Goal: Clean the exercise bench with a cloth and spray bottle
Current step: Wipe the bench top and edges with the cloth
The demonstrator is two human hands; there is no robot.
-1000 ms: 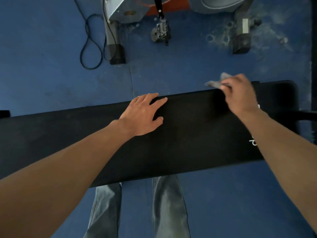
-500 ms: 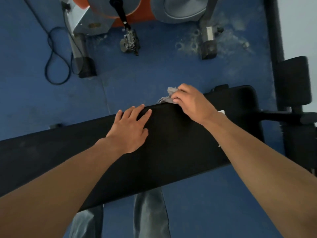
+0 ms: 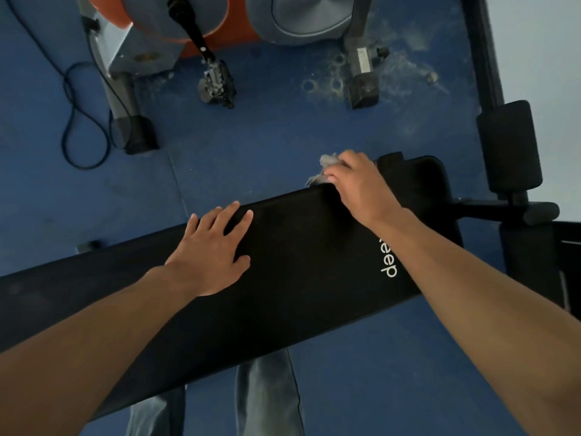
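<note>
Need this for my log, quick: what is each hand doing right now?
Left hand: open, fingers flat on the black padded exercise bench.
Right hand: gripping a crumpled grey cloth at the bench's far edge.

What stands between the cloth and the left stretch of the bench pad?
Only the left hand, flat on the bench pad with fingertips at its far edge, left of the cloth the right hand grips. Nothing else shows there.

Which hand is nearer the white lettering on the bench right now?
Right. The right hand, gripping the cloth at the far edge of the bench, is just beyond the lettering; the left hand lies flat on the bench, farther off to its left.
</note>
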